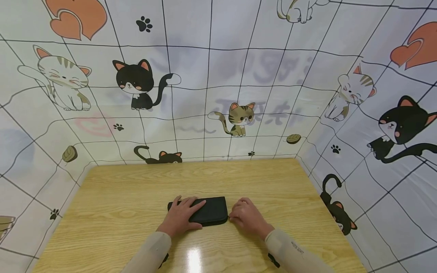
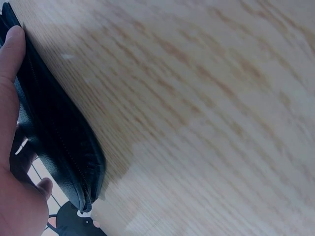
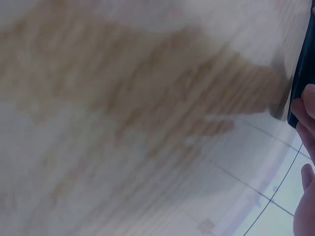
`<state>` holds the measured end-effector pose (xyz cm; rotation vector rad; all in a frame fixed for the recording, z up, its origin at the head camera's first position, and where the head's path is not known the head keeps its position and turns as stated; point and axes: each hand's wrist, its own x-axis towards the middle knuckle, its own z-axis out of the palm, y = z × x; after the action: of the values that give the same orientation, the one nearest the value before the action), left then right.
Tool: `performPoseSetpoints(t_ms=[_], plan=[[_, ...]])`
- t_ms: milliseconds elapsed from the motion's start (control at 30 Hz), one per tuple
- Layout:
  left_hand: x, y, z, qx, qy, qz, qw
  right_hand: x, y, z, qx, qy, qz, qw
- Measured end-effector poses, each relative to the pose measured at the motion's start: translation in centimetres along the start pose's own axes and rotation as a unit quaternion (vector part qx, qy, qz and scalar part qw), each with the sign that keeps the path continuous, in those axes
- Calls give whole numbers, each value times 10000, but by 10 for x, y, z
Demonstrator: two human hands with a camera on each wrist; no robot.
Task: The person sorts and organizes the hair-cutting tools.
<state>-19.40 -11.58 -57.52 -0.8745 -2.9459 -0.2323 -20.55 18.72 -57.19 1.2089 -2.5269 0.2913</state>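
A black zip-around wallet (image 1: pixel 213 210) lies on the wooden table. My left hand (image 1: pixel 182 218) rests on its left part, fingers spread across the top and thumb along the near edge. In the left wrist view, the zipper runs along the side of the wallet (image 2: pixel 64 132), and the thumb (image 2: pixel 14 49) touches that side. At the wallet's near right corner, my right hand (image 1: pixel 248 216) has curled fingers and pinches the small zipper pull, which is mostly hidden by the fingertips. The right wrist view shows only part of those fingers beside the wallet's dark edge (image 3: pixel 301 78).
The light wood table (image 1: pixel 136 185) extends around the wallet. White cloth walls (image 1: pixel 191 102) with grid lines and cartoon cats stand behind the table and at both sides. A bright light reflection lies on the tabletop near the front.
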Motion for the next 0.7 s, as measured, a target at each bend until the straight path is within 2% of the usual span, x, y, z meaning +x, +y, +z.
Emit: performPoseSetpoints(t_ms=[367,700], plan=[[0,-1,1,53,-23,8,10000,-1,-13,3,-116,-71,209,9997],[0,1,-3,-18,-10,3,10000,2,-26,5,-258,66,76,9996]])
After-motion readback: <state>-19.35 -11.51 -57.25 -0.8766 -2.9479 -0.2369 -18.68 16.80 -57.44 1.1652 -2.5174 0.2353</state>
